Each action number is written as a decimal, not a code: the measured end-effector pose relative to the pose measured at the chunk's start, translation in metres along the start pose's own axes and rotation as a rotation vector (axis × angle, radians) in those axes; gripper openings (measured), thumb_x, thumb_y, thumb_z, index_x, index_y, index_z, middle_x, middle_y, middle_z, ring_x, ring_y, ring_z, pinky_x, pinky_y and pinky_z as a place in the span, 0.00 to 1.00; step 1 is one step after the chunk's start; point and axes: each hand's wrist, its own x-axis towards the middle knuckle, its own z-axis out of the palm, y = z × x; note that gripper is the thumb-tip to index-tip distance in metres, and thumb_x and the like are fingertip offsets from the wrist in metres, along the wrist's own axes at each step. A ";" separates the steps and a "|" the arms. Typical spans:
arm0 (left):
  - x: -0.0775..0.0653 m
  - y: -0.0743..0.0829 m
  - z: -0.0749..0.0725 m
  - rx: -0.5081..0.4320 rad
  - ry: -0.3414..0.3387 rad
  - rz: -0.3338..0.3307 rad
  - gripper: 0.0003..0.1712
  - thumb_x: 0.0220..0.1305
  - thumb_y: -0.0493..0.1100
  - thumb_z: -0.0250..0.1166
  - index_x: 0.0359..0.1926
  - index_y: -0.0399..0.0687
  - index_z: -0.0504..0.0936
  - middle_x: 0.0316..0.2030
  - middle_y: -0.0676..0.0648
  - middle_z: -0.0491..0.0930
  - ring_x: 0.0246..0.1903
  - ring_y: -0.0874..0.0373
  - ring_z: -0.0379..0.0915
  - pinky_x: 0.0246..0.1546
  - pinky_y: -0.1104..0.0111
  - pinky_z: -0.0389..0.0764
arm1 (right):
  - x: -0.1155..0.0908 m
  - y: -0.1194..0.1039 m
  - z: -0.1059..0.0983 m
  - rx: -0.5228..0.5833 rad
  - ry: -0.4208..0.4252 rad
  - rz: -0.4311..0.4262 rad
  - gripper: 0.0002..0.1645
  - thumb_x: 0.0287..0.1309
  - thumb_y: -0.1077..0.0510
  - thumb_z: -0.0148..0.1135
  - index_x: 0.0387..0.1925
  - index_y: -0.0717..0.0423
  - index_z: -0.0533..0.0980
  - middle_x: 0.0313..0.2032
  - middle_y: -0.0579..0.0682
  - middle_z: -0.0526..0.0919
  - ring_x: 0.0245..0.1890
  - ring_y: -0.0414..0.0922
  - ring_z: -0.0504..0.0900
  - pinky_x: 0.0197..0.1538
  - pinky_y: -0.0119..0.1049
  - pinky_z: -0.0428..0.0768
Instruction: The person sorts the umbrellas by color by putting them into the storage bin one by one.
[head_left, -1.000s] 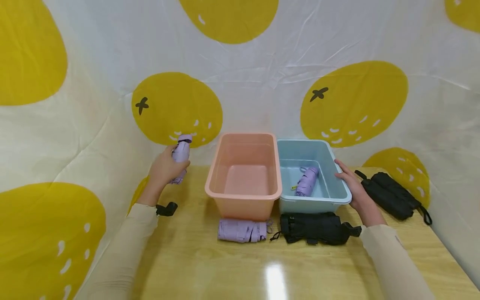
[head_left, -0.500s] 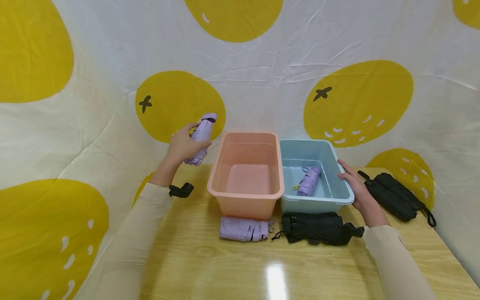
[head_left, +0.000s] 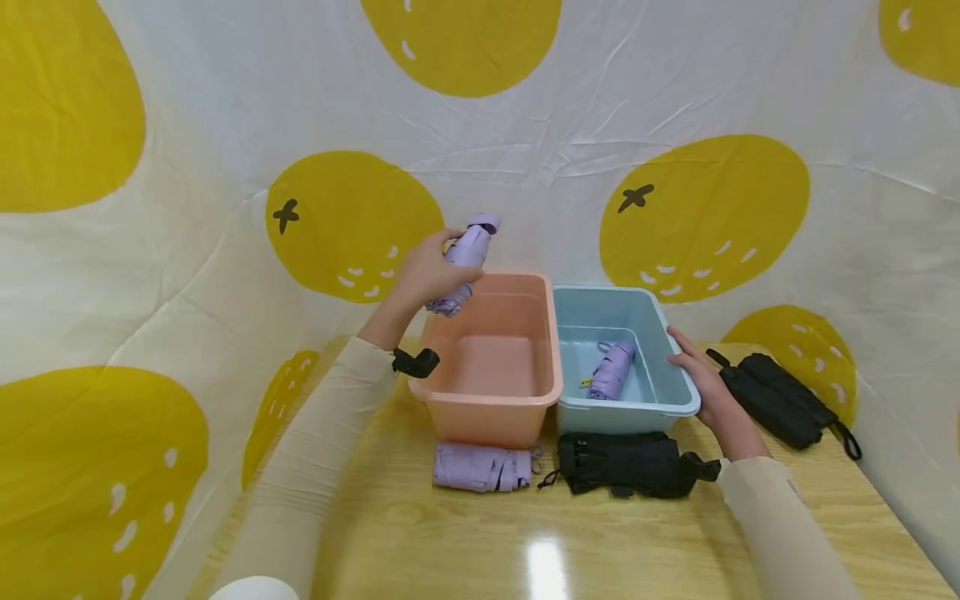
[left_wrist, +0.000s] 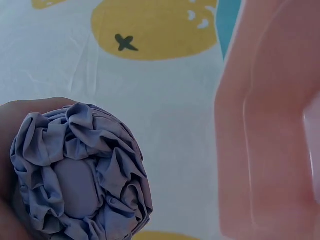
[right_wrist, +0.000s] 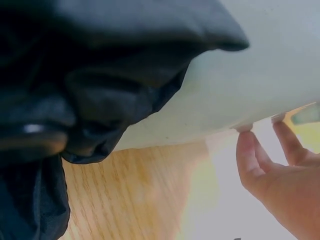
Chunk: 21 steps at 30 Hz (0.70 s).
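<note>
My left hand (head_left: 429, 271) grips a folded lilac umbrella (head_left: 468, 250), tilted, above the back left part of a pink bin (head_left: 491, 399). The umbrella's gathered cloth end (left_wrist: 77, 187) fills the lower left of the left wrist view, with the pink wall at right. Beside the pink bin stands a light blue bin (head_left: 622, 408), with another lilac umbrella (head_left: 612, 371) lying inside. My right hand (head_left: 708, 383) rests its fingers against the blue bin's right side. In the right wrist view, the fingertips (right_wrist: 245, 128) touch the bin's pale wall.
A third lilac umbrella (head_left: 480, 468) lies before the pink bin. One black folded umbrella (head_left: 626, 464) lies before the blue bin, another (head_left: 780, 400) at the table's right. A cloth (head_left: 487, 183) with yellow fruit shapes hangs behind the wooden table (head_left: 435, 542).
My left hand has lifted the lilac umbrella and carried it rightward, from left of the pink bin to above it. My right hand stays at the blue bin.
</note>
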 end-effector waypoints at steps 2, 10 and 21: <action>0.005 0.010 0.009 -0.004 -0.007 0.017 0.46 0.49 0.60 0.72 0.69 0.60 0.66 0.51 0.44 0.74 0.35 0.50 0.77 0.30 0.60 0.81 | 0.000 -0.001 -0.002 -0.002 -0.001 -0.005 0.38 0.76 0.53 0.42 0.76 0.30 0.38 0.76 0.49 0.27 0.70 0.56 0.44 0.55 0.36 0.71; 0.010 0.046 0.046 -0.122 -0.086 0.071 0.45 0.52 0.56 0.72 0.69 0.57 0.65 0.51 0.45 0.75 0.34 0.51 0.78 0.30 0.61 0.81 | -0.002 0.004 0.004 -0.033 0.000 -0.009 0.38 0.75 0.57 0.40 0.77 0.35 0.37 0.76 0.52 0.28 0.71 0.59 0.42 0.58 0.42 0.67; 0.023 0.098 0.110 -0.234 -0.203 0.097 0.42 0.51 0.53 0.74 0.67 0.57 0.67 0.46 0.46 0.75 0.33 0.51 0.79 0.25 0.65 0.81 | 0.003 0.004 -0.001 -0.043 0.025 -0.032 0.37 0.76 0.57 0.39 0.77 0.36 0.37 0.76 0.54 0.29 0.71 0.58 0.42 0.62 0.47 0.65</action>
